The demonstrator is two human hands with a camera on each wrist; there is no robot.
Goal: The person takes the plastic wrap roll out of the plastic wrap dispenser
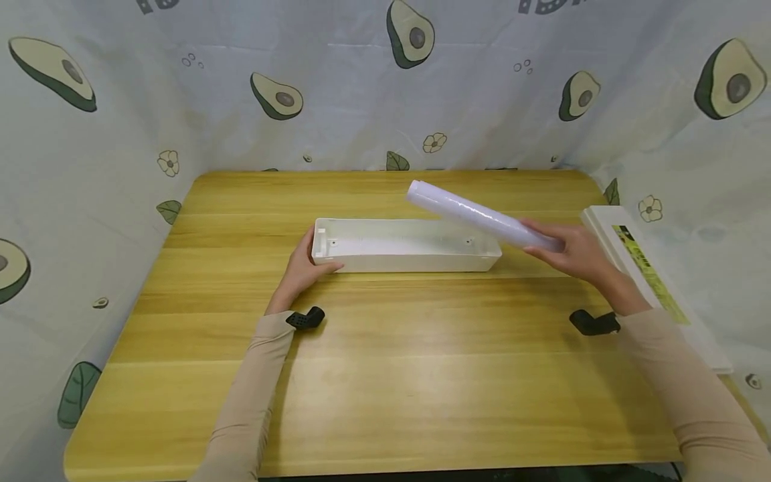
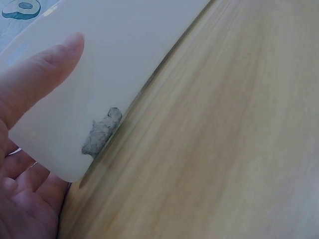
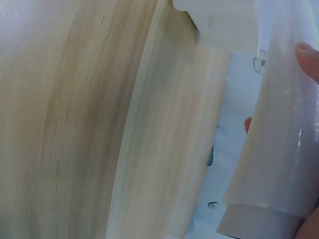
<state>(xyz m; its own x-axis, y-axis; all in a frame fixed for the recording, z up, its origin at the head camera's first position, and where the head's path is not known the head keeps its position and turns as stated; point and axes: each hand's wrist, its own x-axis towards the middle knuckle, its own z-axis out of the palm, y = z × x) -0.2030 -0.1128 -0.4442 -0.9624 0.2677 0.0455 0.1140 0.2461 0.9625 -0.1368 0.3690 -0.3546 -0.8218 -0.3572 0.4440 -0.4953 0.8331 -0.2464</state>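
Observation:
A long white plastic box (image 1: 415, 263), open at the top, lies lengthwise on the table. My left hand (image 1: 303, 269) holds its left end, the thumb on the front wall and the fingers round the end. In the left wrist view, a grey rough patch (image 2: 102, 133) shows low on the box wall (image 2: 124, 55). My right hand (image 1: 575, 253) grips a roll of clear plastic wrap (image 1: 466, 212) near its right end. The roll slants above the box, its far end raised to the upper left. A bare core end (image 3: 256, 222) sticks out in the right wrist view.
A long white piece with a yellow-green label (image 1: 650, 273) lies along the table's right edge, beside my right forearm. The wooden table (image 1: 409, 388) extends in front of the box. A curtain printed with avocados (image 1: 349, 40) hangs behind and at both sides.

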